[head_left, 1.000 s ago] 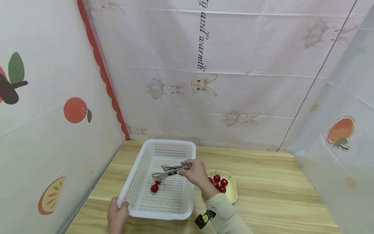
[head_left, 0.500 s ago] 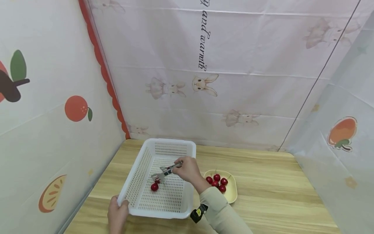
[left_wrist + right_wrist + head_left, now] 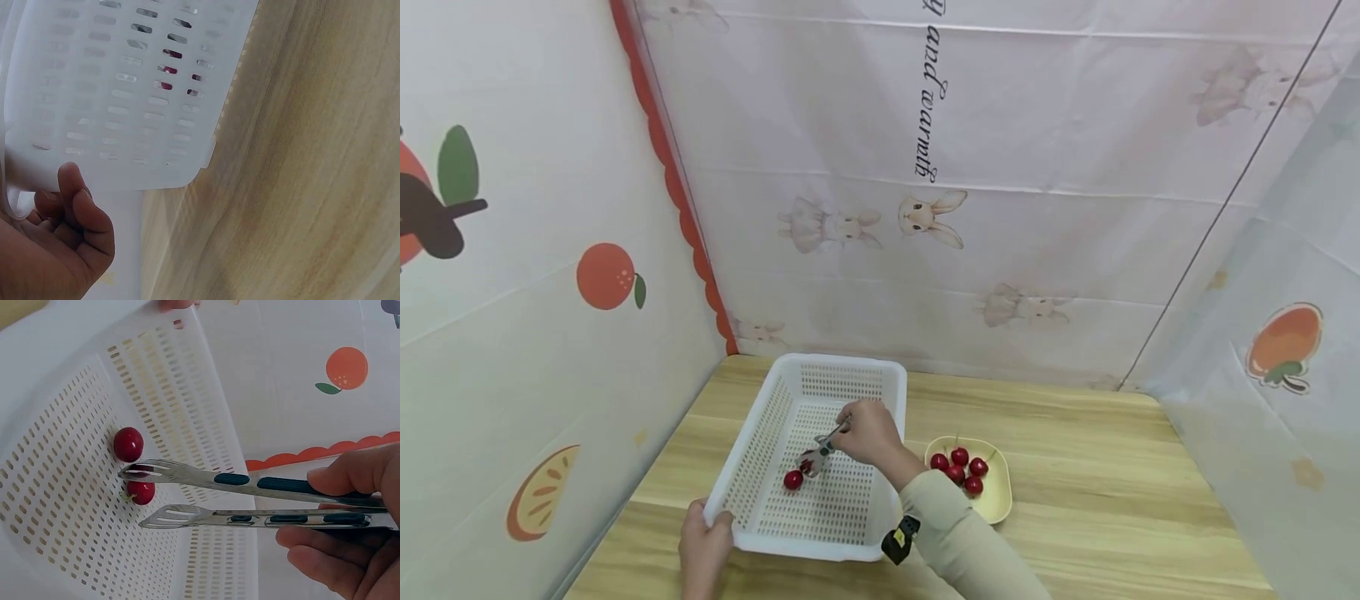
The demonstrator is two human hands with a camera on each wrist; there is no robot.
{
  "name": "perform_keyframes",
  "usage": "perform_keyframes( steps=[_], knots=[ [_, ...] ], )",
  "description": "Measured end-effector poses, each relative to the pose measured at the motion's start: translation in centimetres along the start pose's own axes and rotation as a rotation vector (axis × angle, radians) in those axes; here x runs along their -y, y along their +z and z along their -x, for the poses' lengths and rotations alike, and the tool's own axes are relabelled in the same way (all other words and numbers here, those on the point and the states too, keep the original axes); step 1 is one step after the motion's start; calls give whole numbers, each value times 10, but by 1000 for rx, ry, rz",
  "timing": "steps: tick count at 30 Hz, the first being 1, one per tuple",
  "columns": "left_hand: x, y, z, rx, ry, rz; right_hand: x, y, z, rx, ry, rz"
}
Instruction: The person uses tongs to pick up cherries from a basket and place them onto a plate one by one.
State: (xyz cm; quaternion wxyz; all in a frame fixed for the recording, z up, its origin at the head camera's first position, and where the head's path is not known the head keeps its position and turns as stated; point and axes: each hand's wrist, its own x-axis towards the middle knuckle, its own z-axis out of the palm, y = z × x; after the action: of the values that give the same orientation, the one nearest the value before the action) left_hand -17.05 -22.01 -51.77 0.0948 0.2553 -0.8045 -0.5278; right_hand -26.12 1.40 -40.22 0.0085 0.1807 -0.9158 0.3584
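Note:
My left hand (image 3: 706,546) grips the near-left corner of a white perforated plastic basket (image 3: 820,550), its fingers under the rim in the left wrist view. My right hand (image 3: 868,433) reaches over the basket, holding metal serving tongs (image 3: 231,480) with dark grip inlays between thumb and fingers. The slotted tips stand apart, low in the basket. One red cherry (image 3: 129,445) lies beside the upper tip. Another cherry (image 3: 141,492), with a green stem end, is partly covered by that tip and lies between the two blades in the right wrist view.
A pale yellow dish (image 3: 997,496) with several red cherries (image 3: 959,457) stands right of the basket, near the right forearm. Both sit on a wood-grain table (image 3: 1090,483). Printed cloth walls (image 3: 1015,150) close in the back and sides.
My right hand has moved left and slightly down with the tongs, bringing their tips over the cherry behind the front one. The left hand keeps its grip on the basket corner.

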Motion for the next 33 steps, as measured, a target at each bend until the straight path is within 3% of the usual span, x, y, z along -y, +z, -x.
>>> perform_keyframes(
  steps=[6,7,11,21,28,33],
  knots=[
    [2,1,0,-6,11,7,2,7,-3,27,-39,49],
    [-10,-3,7,9,7,21,2,7,-3,29,-42,54],
    [-11,-3,9,11,23,27,3,8,-3,9,-54,80],
    [8,-2,-5,-10,60,20,2,11,-2,-45,-56,67],
    [4,-3,-2,30,41,33,4,8,-3,-92,-79,40],
    [9,-2,-6,9,25,19,3,9,-2,-100,-85,17]
  ],
)
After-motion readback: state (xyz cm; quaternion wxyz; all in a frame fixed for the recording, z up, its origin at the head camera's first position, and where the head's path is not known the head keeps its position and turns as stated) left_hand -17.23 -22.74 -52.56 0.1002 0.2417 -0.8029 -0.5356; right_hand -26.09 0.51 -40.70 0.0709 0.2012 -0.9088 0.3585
